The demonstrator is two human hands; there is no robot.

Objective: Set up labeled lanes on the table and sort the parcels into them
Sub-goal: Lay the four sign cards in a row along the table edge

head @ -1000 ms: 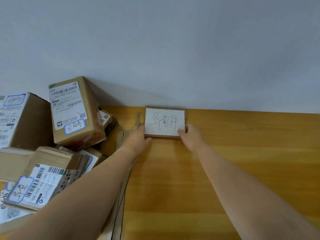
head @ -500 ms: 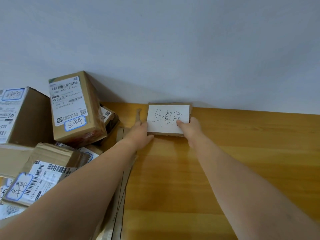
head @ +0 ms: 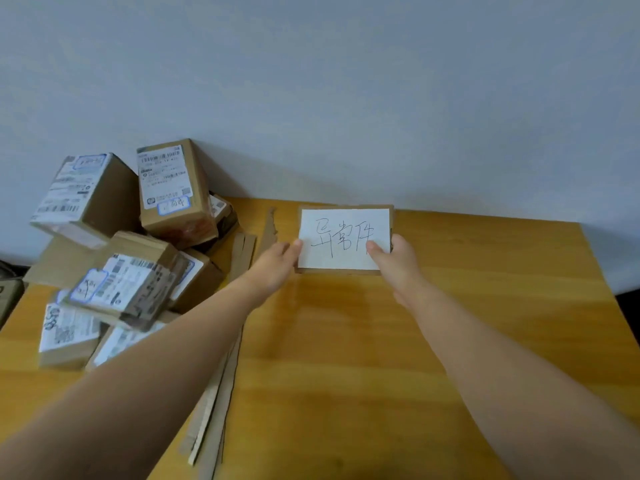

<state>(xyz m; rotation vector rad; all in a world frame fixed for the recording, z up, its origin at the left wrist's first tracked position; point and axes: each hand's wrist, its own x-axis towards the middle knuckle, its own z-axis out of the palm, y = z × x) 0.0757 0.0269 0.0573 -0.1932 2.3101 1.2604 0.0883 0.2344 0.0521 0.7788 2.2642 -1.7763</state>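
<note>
at the upper centre of the frame, against the wall, the label card [head: 344, 239] has edged right from the cardboard strips [head: 242, 252], left hand [head: 277, 263] and right hand [head: 394, 263] each pinching a lower corner, thumb on its face, so lane marking seems underway, parcels [head: 138, 271] unsorted at left.

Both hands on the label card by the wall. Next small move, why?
Probably release it: the white handwritten label on brown cardboard is already at the far edge of the wooden table by the wall, left hand and right hand pinching its sides.
</note>
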